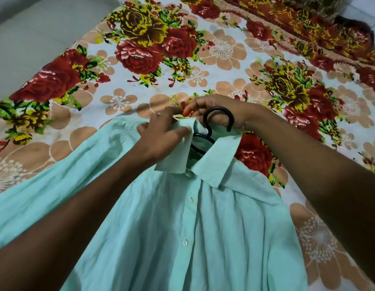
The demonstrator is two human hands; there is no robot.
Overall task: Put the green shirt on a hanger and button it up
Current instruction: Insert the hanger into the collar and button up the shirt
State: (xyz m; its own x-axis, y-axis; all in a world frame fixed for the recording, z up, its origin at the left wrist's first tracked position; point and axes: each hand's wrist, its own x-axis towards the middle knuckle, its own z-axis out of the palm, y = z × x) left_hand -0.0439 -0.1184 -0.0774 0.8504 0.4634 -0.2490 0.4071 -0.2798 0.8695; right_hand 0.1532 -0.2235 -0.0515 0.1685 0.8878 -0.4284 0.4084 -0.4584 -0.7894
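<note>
The pale green shirt (203, 227) lies front up on the bed, with a black hanger (219, 116) inside its neck. Only the hook and a short stretch of the hanger's shoulder bar show above the collar. Two white buttons on the placket look fastened. My left hand (161, 137) pinches the left collar flap near its top edge. My right hand (216, 110) reaches across behind the collar, with the hook curving over its fingers and its fingertips meeting the left hand at the back of the collar. The shirt's left sleeve spreads out to the left.
A bedsheet (140, 59) printed with red and yellow roses and beige flowers covers the bed. A darker red and orange patterned cloth (297, 19) lies along the far right. Grey floor (25, 38) shows beyond the bed's left edge.
</note>
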